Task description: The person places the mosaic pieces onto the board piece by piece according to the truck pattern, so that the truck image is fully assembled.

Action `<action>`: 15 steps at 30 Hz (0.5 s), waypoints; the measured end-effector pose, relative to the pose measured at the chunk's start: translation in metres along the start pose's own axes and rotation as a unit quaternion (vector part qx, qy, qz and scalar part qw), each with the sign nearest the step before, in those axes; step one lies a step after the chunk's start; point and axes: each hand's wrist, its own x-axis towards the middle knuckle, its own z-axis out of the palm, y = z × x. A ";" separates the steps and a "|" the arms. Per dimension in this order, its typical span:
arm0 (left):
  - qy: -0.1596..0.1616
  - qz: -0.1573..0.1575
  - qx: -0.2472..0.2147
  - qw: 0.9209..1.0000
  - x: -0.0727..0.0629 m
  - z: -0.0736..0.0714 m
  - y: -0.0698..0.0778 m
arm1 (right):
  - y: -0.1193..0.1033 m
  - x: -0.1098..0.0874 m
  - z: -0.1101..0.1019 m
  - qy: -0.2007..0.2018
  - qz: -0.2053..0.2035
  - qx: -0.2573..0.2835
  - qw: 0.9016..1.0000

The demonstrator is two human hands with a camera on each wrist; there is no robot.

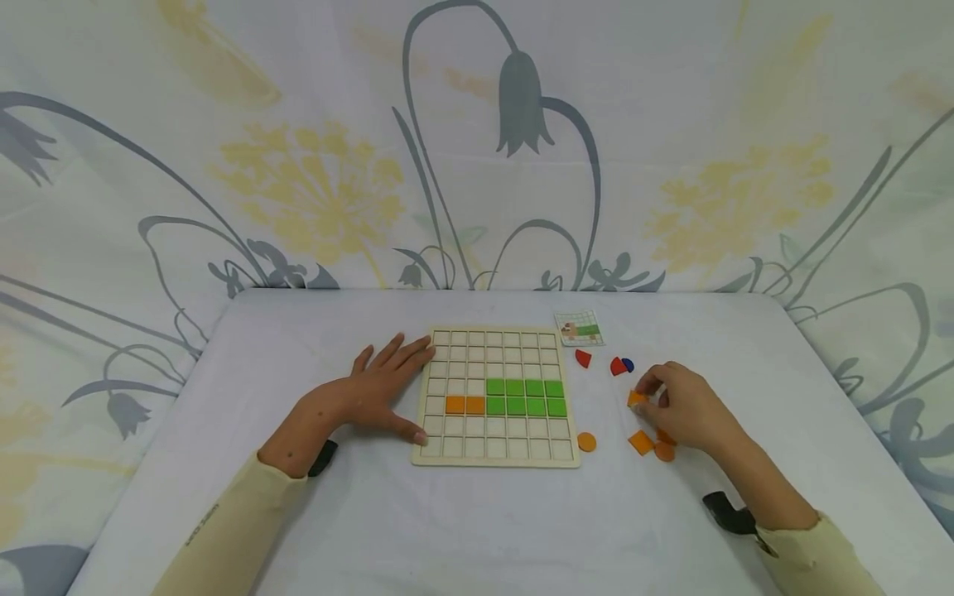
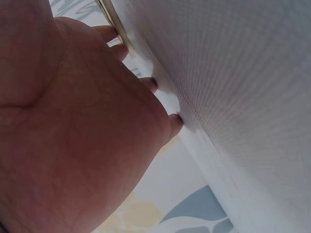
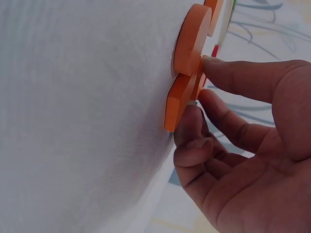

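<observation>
A pale grid board (image 1: 495, 459) lies on the white table, with two orange squares (image 1: 465, 405) and several green squares (image 1: 525, 397) set in its cells. Spread fingers and thumb of my left hand (image 1: 373, 393) touch the board's left edge; in the left wrist view that hand (image 2: 82, 116) shows mostly its palm. To the right of the board, my right hand (image 1: 681, 406) pinches an orange square (image 1: 637, 398) between thumb and forefinger. Below that hand lie another orange square (image 1: 641, 443) and an orange circle (image 1: 664, 451); an orange piece beside them is partly hidden.
Beyond the board's upper right corner lies a small pattern card (image 1: 579, 329). Near it are red wedges (image 1: 583, 358) and a dark blue piece (image 1: 628, 364). Another orange circle (image 1: 587, 442) rests close to the board's right edge. A patterned cloth (image 1: 462, 165) hangs behind the table.
</observation>
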 end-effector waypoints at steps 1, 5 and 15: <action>0.000 0.000 0.000 1.000 0.000 0.000 0.000 | -0.001 0.000 0.000 -0.005 0.007 0.004 1.000; 0.002 0.001 0.000 1.000 0.001 0.001 -0.001 | -0.006 0.001 0.003 -0.004 0.018 0.014 1.000; 0.001 -0.003 -0.003 1.000 0.000 0.001 0.000 | -0.025 0.004 0.011 0.033 -0.029 0.029 0.999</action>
